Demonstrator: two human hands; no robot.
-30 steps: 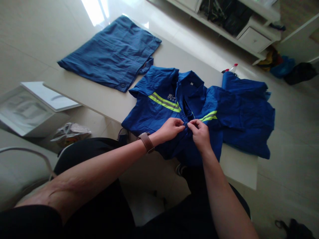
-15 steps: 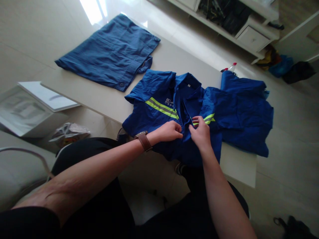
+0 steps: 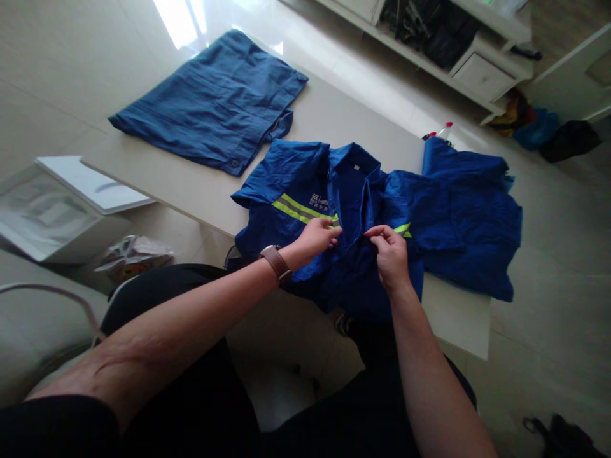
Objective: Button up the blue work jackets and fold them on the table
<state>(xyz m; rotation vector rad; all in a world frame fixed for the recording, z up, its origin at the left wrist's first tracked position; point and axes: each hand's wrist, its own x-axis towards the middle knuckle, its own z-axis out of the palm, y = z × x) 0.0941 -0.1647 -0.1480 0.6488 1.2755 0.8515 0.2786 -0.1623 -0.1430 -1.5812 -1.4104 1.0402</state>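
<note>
Left hand point(image 3: 315, 240) — blue shirt point(image 3: 353, 197) — right hand point(image 3: 390, 254)

White lettering point(image 3: 319, 200) on the blue work shirt point(image 3: 286, 168), too small and blurred for reading.

My worktop point(image 3: 334, 121), pale and smooth, runs diagonally across the frame. At its upper left lies a folded blue cloth garment point(image 3: 210, 105), flat, with a button at one corner. In the middle I have a blue work shirt point(image 3: 305, 191) with yellow-green reflective stripes, its collar toward the far edge. Just right of it, a bunched blue garment point(image 3: 468, 222) touches the shirt and reaches past the worktop's edge. Behind that, at the far edge, shows the top of a plastic bottle point(image 3: 445, 130).
</note>
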